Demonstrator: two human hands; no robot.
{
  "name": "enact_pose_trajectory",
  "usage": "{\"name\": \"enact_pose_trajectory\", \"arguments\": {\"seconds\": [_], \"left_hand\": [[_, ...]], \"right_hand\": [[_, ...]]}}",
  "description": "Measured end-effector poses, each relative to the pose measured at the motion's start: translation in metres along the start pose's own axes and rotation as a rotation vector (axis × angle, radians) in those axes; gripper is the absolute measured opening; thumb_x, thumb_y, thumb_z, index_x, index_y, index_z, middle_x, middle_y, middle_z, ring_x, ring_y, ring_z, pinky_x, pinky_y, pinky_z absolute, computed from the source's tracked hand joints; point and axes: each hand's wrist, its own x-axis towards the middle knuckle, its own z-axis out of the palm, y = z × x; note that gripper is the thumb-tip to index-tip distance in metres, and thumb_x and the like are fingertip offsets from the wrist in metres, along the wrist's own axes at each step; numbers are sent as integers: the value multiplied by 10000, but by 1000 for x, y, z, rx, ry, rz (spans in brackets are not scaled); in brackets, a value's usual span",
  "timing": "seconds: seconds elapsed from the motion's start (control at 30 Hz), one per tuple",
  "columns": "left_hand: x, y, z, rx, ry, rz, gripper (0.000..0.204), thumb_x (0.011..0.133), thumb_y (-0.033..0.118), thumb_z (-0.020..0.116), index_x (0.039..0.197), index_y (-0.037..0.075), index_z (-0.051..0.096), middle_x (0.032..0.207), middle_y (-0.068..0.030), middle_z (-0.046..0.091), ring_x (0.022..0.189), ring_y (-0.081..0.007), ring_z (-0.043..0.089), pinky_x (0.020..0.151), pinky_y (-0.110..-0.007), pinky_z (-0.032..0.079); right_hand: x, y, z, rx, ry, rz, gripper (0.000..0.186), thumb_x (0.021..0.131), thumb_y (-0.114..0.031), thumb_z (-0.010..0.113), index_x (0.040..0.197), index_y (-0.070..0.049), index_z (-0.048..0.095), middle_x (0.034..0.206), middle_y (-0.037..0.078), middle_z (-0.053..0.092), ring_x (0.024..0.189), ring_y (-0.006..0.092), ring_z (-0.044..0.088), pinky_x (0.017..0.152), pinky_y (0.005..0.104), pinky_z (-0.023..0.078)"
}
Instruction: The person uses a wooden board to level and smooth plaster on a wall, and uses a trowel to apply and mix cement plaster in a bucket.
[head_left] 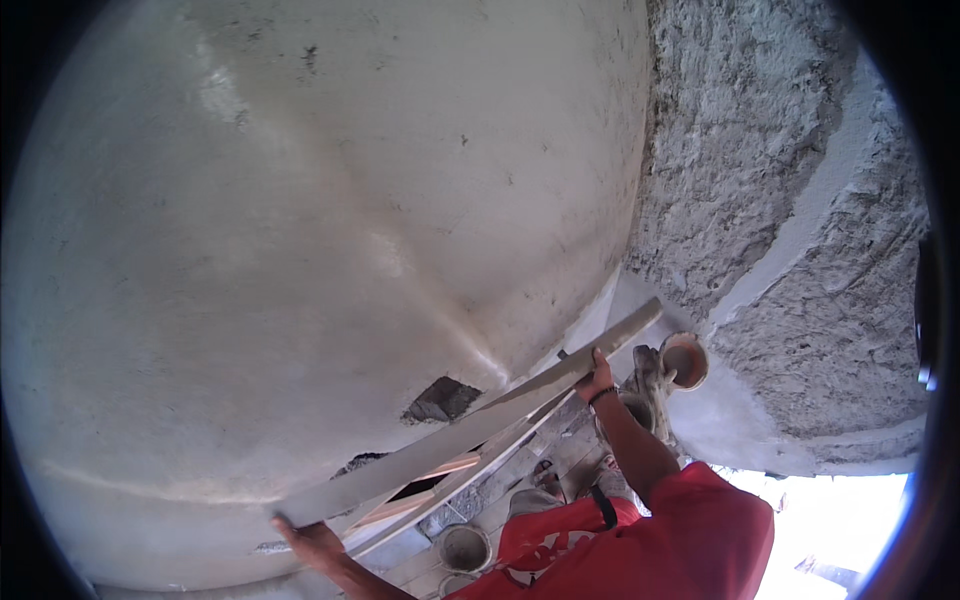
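A long, pale grey straightedge (430, 450) slants from lower left up to the right, lying along the smooth plastered wall. My left hand (312, 545) is closed on its lower left end, the thumb showing at the edge. Towards the upper right end, my right hand (597, 378) grips it with the fingers wrapped round the edge. A dark, roughly square hole (442, 400) opens in the plaster just above the straightedge. Whether the straightedge touches the wall along its whole length, I cannot tell.
At right, a rough wall (760, 150) carries a smoother plaster strip (790, 240). A mortar-crusted bucket (684, 360) stands right of my right hand, beside another bucket (637, 410). Below are wooden planks (400, 505) and a floor bucket (465, 548). Bright light enters lower right.
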Motion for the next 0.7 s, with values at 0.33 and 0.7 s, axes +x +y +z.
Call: {"name": "enact_pose_trajectory", "arguments": {"seconds": [0.33, 0.7], "left_hand": [[100, -97, -68, -24, 183, -179, 492, 844, 335, 659, 1162, -22, 542, 1129, -137, 588, 1014, -244, 578, 809, -386, 494], [118, -104, -34, -8, 106, -125, 438, 865, 333, 621, 1147, 6, 544, 1102, -116, 601, 995, -241, 590, 812, -380, 512]], "right_hand": [[93, 8, 140, -84, -30, -100, 379, 888, -297, 531, 1205, -96, 473, 1193, 154, 513, 1072, 315, 520, 915, 509, 433], [81, -24, 209, -395, -237, -318, 424, 887, -386, 570, 1198, -136, 425, 1094, 36, 533, 873, 175, 543, 610, 323, 432]]}}
